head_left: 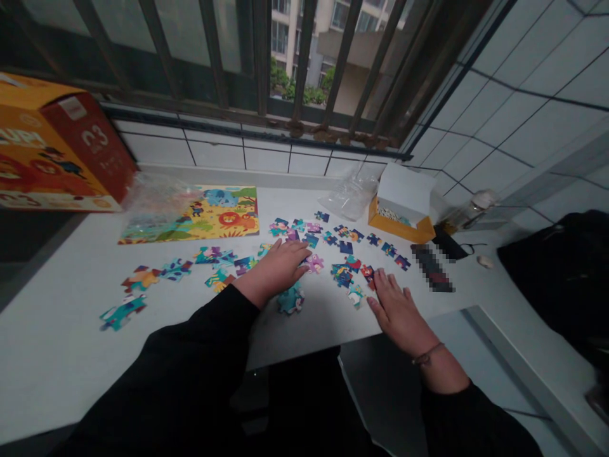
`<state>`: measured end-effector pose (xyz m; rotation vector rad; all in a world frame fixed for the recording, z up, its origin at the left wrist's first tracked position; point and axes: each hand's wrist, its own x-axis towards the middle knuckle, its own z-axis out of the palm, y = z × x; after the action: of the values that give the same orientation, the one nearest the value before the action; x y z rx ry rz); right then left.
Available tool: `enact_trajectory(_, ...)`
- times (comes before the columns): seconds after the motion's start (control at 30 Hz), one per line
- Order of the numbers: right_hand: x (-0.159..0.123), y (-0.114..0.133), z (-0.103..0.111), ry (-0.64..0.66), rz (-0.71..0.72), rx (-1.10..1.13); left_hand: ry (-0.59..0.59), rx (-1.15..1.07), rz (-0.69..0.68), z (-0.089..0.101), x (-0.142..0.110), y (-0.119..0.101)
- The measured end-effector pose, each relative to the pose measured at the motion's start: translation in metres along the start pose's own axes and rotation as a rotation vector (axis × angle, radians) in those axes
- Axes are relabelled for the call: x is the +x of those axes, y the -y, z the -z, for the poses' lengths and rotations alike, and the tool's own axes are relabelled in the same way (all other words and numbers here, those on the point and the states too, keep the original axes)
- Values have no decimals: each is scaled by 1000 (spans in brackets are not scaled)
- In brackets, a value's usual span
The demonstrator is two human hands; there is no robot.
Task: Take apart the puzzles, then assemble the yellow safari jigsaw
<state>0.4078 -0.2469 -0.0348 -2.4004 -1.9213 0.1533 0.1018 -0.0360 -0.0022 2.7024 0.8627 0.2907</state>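
Observation:
Several colourful jigsaw pieces (343, 244) lie scattered on a white table (57, 343). My left hand (280, 266) rests flat among them, fingers stretched toward a purple piece (314, 263), with a blue piece (291, 299) just below the wrist. My right hand (397, 308) lies flat and open near the table's front edge, its fingertips beside a red and white piece (361, 285). A partly joined group of pieces (143, 279) sits to the left. A picture sheet with a lion and elephant (223, 216) lies further back.
An orange puzzle box (52, 152) stands at the back left, a clear plastic bag (152, 197) next to it. A small open white and yellow box (404, 203) and another bag (349, 197) sit at the back right. A dark bag (561, 273) lies right. A barred window is behind.

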Motion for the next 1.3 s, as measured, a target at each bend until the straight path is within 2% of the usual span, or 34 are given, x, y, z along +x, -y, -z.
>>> enact_trajectory(0.1, -2, -8, -6, 16, -178, -23, -28, 5, 6, 3, -2, -2)
enact_trajectory(0.2, 8, -13, 1, 32, -318, -12, -41, 18, 23, 6, -8, -5)
enact_trajectory(0.27, 14, -6, 6, -31, -373, -27, -58, 24, 46, 7, -15, -10)
enact_trajectory(0.33, 15, 10, 9, -140, -300, -63, -82, 24, 54, 2, -26, -17)
enact_trajectory(0.4, 13, 34, 9, -196, -96, -83, -96, 28, 32, -8, -42, -27)
enact_trajectory(0.5, 8, 75, 3, -132, 161, -62, -98, 47, 11, -31, -73, -44)
enact_trajectory(0.6, 5, 107, -4, -127, 216, -20, -104, 59, -2, -47, -105, -57)
enact_trajectory(0.67, 3, 119, -8, -161, 207, 13, -115, 64, 6, -50, -122, -62)
enact_trajectory(0.83, -2, 122, -11, -223, 219, 45, -113, 95, 27, -44, -139, -66)
enact_trajectory(1.03, -1, 114, -12, -222, 365, 88, -203, 62, 104, -37, -144, -72)
enact_trajectory(1.3, 0, 113, -15, -277, 369, 105, -193, 17, 196, -34, -141, -72)
